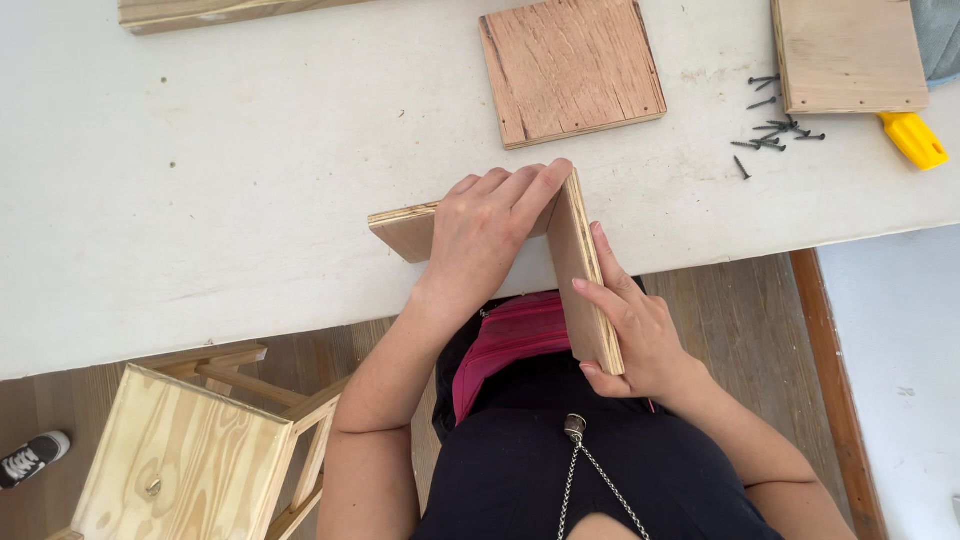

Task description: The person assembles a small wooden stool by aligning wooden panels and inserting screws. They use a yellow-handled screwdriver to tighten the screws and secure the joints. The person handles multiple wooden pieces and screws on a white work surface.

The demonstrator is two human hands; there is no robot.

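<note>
The left hand (485, 235) presses down on a flat pale plywood board (405, 232) at the white worktop's (200, 200) edge, while the right hand (630, 325) clasps a second plywood board (580, 270) upright against it. That upright board overhangs the edge unsupported, so a slackened grip could tip it, and loose black screws (770, 135) lie well apart.

head view, looking steeply down, close

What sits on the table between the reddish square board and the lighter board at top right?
In the head view, only bare white table separates the reddish board and lighter board; the screws lie lower.
</note>
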